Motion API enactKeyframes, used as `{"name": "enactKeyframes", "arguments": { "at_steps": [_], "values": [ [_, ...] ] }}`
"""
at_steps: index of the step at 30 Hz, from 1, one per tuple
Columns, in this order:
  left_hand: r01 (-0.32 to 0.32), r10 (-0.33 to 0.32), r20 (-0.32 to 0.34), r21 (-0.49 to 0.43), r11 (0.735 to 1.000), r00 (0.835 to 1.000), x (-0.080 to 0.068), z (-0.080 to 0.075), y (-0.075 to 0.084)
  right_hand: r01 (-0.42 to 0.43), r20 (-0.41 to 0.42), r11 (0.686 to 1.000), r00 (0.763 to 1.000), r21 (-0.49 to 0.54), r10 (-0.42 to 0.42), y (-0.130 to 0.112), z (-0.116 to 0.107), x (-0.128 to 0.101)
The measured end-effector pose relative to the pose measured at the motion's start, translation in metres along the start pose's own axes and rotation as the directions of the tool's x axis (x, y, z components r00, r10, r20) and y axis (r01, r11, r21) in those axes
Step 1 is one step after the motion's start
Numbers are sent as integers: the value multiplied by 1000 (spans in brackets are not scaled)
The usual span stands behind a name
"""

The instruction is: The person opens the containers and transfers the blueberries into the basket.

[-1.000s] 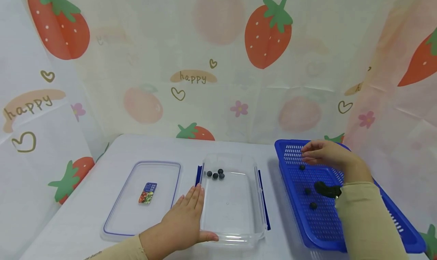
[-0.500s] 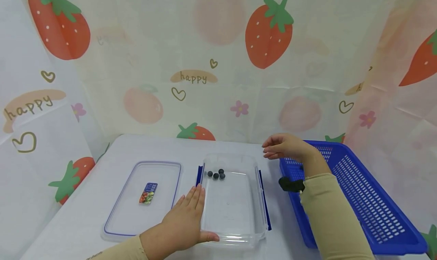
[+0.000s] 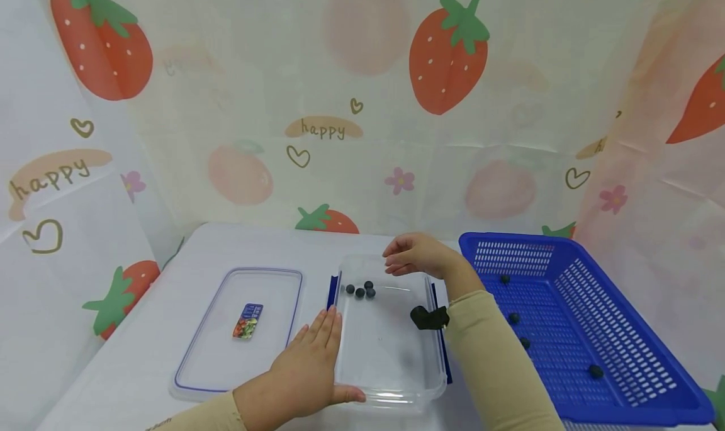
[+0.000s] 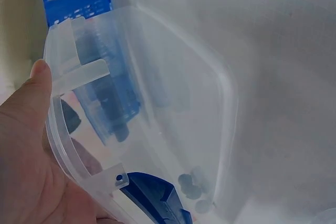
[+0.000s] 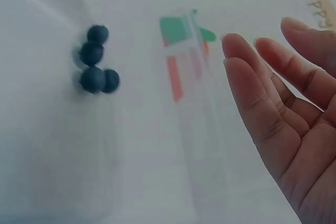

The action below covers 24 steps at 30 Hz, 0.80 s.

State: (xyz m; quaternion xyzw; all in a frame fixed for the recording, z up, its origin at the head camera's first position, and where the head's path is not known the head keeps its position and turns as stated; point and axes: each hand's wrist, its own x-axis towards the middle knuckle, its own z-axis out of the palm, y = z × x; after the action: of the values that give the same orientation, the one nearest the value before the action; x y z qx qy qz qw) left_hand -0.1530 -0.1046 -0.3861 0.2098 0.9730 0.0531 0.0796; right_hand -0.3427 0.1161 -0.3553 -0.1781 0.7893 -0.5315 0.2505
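A clear plastic food box (image 3: 396,396) stands in the middle of the table, with several blueberries (image 3: 360,292) clustered near its far left corner. My left hand (image 3: 306,371) rests against the near left corner, fingers straight along the side and thumb at the front rim. In the left wrist view, the thumb of my left hand (image 4: 26,129) touches the box's edge. Over the box's far right end hovers my right hand (image 3: 419,255), fingers loosely bent. From the right wrist, no object shows between the fingers of my right hand (image 5: 283,129); blueberries (image 5: 92,79) lie left of it.
To the left lies a clear lid (image 3: 206,365) with a blue seal and a printed label (image 3: 248,321). A blue perforated basket (image 3: 640,414) stands at the right, holding several blueberries (image 3: 514,318). Dark blue clips (image 3: 331,292) hang at the box's sides. A patterned cloth backdrop (image 3: 385,141) rises behind.
My right hand has moved left from above the basket to above the far end of the box. My left hand and the blueberries in the box stay in place.
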Motion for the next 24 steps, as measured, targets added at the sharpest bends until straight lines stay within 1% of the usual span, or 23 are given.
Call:
{"name": "enactKeyframes", "arguments": {
  "at_steps": [5,11,16,21,24],
  "values": [
    [0,0,3,2,1000,1000,1,2,-1,-14,-20,1000,1000,6,14,-1,21,13],
    [-11,11,-9,13,1000,1000,3,3,-2,-30,-25,999,999,8,31,-5,44,26],
    [-17,17,-18,15,1000,1000,3,4,-3,-98,-58,995,994,6,98,-4,57,36],
    [-25,25,-19,11,1000,999,2,4,-3,-171,-93,985,981,-19,169,8,65,42],
    [-25,25,-23,5,1000,999,1,3,-3,-206,-96,978,975,-39,202,16,68,44]
  ]
}}
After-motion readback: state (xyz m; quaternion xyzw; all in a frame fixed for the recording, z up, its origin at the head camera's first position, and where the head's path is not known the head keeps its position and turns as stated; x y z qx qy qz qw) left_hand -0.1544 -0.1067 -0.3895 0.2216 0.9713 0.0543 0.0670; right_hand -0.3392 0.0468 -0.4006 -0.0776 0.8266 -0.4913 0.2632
